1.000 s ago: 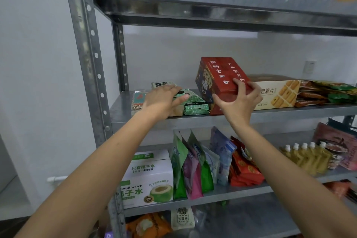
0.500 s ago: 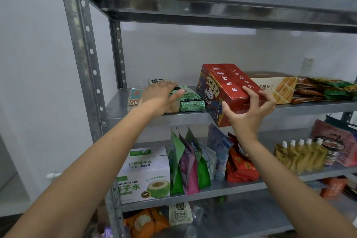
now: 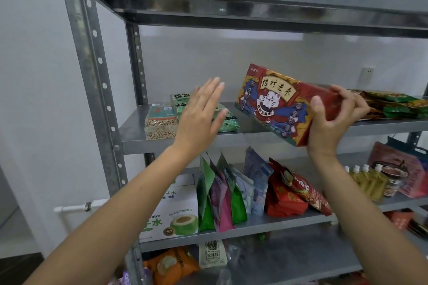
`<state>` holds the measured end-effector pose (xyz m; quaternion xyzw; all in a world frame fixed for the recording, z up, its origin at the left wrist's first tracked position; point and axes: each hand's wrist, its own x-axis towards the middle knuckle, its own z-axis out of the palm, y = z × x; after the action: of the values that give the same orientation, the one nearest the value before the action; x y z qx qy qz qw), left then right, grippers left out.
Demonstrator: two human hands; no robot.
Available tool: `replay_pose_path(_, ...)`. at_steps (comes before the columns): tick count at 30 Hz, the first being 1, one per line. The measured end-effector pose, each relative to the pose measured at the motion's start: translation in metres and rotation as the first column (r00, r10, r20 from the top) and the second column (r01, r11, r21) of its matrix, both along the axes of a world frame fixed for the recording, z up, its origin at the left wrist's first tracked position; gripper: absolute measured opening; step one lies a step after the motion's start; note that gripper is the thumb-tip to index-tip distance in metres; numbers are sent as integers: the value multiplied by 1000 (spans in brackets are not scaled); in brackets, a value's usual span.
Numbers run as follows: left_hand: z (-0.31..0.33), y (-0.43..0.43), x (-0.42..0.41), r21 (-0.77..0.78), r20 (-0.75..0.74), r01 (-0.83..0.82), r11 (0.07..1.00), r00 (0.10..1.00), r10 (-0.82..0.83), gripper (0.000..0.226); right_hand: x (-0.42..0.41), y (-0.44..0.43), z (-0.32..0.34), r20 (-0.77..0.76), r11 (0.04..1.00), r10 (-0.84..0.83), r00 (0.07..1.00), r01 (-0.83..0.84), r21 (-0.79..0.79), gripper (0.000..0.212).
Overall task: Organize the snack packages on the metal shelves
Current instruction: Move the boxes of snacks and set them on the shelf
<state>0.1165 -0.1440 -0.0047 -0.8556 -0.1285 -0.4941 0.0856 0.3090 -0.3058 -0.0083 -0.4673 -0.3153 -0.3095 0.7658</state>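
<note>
Red box (image 3: 278, 104) tilted, right hand (image 3: 328, 122) clasping 3 o'clock end; left hand (image 3: 199, 115) fingers splayed, empty: should steady 9 o'clock corner.

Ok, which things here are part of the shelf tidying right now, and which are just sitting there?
In play: red cat box, gripped by right hand; open left hand; green packets beside it.
Lying about: coconut water carton; standing pouches; wall socket.
</note>
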Motion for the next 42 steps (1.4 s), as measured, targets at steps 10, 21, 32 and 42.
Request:
replay_pose_path(10, -5, -43, 41, -837, 495, 547, 22, 774, -395, 75, 31, -51, -6, -229, 802, 538, 811, -576, -157, 62)
replay_pose_path(21, -19, -62, 49, -805, 591, 559, -198, 728, -349, 55, -2, -61, -18, -420, 633, 684, 596, -772, -65, 65)
replay_pose_path(32, -32, -67, 44, -791, 608, 578, -201, 710, -355, 52, -4, -54, -22, -564, 511, 716, 412, -859, 21, 48)
replay_pose_path(42, -49, -65, 40, -783, 622, 579, -228, 712, -325, 58, -3, -49, -27, -574, 519, 671, 468, -850, -87, 45)
